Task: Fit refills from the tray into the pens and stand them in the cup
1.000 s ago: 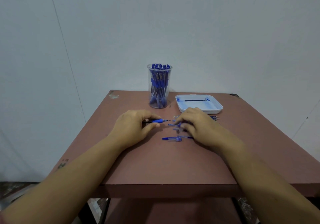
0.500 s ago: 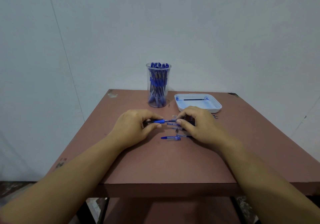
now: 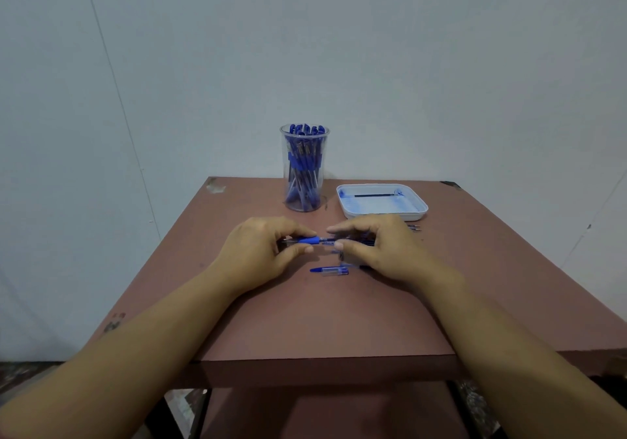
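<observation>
Brown table (image 3: 305,320); left hand (image 3: 261,252) and right hand (image 3: 376,252) pinch clear, blue-gripped pen (image 3: 308,240).

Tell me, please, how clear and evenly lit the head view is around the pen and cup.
Head view: light is soft and even, no harsh glare, faint shadows on the table; the pen is slightly soft and the small parts beside it blur together; the cup reads clearly; wide-angle stretch swells the forearms.
</observation>
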